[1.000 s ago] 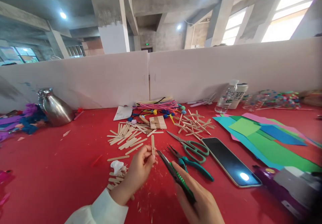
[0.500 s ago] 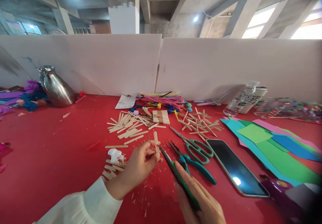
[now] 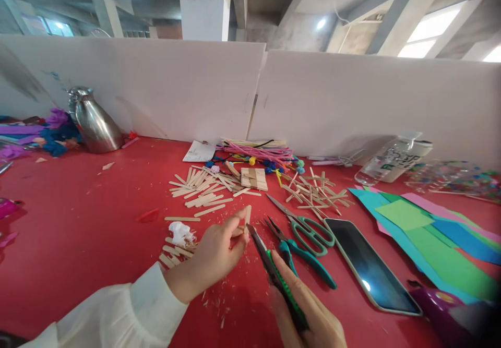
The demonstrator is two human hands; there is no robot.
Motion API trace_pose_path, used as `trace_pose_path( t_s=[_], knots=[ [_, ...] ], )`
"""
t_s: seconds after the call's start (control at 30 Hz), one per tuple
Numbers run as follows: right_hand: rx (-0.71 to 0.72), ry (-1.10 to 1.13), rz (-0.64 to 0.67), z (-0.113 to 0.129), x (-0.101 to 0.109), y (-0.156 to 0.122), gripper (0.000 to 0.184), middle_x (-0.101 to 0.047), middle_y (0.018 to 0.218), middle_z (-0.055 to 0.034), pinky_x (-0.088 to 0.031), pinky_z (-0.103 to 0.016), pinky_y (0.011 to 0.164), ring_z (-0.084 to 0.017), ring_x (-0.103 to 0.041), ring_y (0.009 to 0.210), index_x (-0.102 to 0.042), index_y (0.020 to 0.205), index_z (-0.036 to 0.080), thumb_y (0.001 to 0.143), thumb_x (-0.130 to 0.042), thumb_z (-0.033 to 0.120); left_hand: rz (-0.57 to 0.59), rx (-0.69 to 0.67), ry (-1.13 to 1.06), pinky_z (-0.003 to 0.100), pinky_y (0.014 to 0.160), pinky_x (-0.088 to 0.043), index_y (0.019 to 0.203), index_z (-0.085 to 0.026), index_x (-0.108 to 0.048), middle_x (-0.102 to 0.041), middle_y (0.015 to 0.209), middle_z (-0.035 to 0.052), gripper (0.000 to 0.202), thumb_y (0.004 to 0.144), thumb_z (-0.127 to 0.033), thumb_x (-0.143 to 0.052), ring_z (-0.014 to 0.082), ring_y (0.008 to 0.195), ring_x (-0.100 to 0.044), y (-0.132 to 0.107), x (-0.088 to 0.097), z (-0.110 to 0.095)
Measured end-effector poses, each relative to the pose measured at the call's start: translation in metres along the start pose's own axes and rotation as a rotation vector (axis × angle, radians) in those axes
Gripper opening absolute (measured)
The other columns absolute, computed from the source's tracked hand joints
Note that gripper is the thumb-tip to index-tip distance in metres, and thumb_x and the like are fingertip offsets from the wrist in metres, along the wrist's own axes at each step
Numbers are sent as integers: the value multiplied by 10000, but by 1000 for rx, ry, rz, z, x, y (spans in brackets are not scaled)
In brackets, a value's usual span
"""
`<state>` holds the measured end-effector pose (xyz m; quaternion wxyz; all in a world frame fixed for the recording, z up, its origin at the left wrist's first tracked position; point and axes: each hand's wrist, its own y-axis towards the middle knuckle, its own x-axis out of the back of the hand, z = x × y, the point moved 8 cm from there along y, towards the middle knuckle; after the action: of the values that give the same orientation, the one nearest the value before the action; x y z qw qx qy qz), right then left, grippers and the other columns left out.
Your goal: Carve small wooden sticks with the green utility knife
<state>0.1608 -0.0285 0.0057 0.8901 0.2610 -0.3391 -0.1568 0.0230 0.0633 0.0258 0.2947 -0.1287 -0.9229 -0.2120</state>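
Observation:
Between thumb and fingers, my left hand (image 3: 224,251) pinches a wooden craft stick (image 3: 248,215), tilted with its upper end showing. My right hand (image 3: 309,306) is wrapped round a green and black utility knife (image 3: 279,280). The knife's blade points up and left, and its tip meets or nearly meets the stick's edge by my left fingertips. Small wood shavings (image 3: 223,306) lie on the red table beneath. Beside my left wrist are a crumpled white tissue (image 3: 180,233) and several craft sticks (image 3: 172,254).
Pliers (image 3: 301,256), scissors (image 3: 309,230) and a phone (image 3: 371,264) lie right of my hands. Beyond are loose craft sticks (image 3: 203,189), thin wooden sticks (image 3: 313,191) and pipe cleaners (image 3: 258,152). A steel jug (image 3: 97,123) stands back left; coloured paper (image 3: 422,228) lies right.
The camera view has shifted slightly, moving the background to the right. The craft stick now leans to the right, and my left hand has turned a little with it. Both grips stay the same.

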Motion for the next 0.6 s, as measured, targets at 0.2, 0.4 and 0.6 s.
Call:
trace_pose_path(
  t_s=[0.2,0.4,0.6],
  knots=[
    [104,-280,30,12,2,3,374,-716,888,-73,-445,-164,368,-99,-630,468,-603,1203,211,884,-416,271,4,-44,112,252,586,-464,1314,-160,-410,-715,795,79,441,882,-249,-430,216,690,-674,1,-5,5],
    [84,-287,65,3,0,-1,390,-704,764,-56,-395,-159,311,-80,-552,370,-611,1196,206,886,-403,318,89,-96,76,245,617,-473,1056,-188,-631,-707,801,65,308,815,-146,-444,184,675,-657,2,-5,-2],
    [23,-224,101,-4,-4,-3,404,-698,792,-65,-431,-175,334,-83,-521,342,-634,1164,200,883,-378,336,65,-35,-157,282,765,-502,1137,-206,-611,-682,1054,68,332,838,-262,-478,201,895,-650,3,4,1]
  ],
)
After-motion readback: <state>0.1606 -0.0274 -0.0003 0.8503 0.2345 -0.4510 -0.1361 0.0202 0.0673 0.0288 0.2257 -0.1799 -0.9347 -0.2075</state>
